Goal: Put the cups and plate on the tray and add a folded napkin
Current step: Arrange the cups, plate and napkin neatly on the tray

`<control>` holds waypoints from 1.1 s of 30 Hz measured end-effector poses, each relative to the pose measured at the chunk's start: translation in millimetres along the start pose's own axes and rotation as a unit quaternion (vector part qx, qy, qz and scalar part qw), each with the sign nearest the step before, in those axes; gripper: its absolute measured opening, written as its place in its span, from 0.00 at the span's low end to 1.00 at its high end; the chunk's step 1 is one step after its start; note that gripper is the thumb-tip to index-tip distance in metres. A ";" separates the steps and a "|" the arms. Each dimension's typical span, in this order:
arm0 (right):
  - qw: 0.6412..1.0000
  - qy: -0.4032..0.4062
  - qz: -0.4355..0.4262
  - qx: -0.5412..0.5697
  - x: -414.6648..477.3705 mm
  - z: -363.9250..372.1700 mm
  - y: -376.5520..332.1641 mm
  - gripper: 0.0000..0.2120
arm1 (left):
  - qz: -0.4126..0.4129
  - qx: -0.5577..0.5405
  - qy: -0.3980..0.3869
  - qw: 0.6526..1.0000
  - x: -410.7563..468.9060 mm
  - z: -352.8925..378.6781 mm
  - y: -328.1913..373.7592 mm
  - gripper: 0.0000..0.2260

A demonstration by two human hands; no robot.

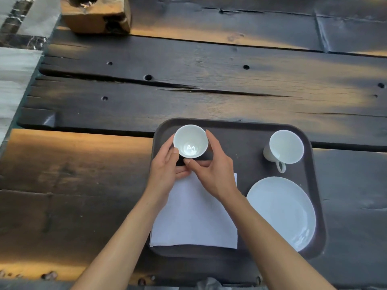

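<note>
Cup [190,141] base hidden, napkin [194,216] partly covered

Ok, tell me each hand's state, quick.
Left hand: curled round the cup, holding it.
Right hand: holding the same cup.

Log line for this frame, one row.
hands: left hand and right hand hold left cup | where: tray far-left corner, lift unclear | on tray: right cup, plate, napkin

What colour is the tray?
Dark brown, nearly black; the tray shows best in the head view.
</note>
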State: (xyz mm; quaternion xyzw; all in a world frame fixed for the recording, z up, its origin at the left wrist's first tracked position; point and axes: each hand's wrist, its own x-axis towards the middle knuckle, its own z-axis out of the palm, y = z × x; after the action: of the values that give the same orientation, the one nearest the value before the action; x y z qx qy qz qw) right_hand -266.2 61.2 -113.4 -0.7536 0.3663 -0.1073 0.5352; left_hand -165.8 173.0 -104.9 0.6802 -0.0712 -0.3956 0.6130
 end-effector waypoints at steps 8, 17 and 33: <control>1.000 0.018 0.001 -0.003 -1.2 -22.8 5.0 0.39 | 0.008 0.019 -0.006 1.000 6.0 26.4 -0.4 0.17; 0.999 0.042 0.004 0.007 -1.7 -22.4 1.5 0.38 | 0.019 0.034 -0.014 0.999 5.0 27.1 0.8 0.17; 0.997 0.069 0.002 0.021 -4.9 -15.4 1.1 0.35 | 0.029 0.046 -0.021 0.998 3.0 22.1 6.3 0.18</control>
State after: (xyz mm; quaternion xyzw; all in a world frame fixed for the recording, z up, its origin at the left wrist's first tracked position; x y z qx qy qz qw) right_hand -278.8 53.1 -107.0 -0.7326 0.4012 -0.1657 0.5243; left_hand -175.2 152.5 -99.2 0.6970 -0.1221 -0.3880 0.5905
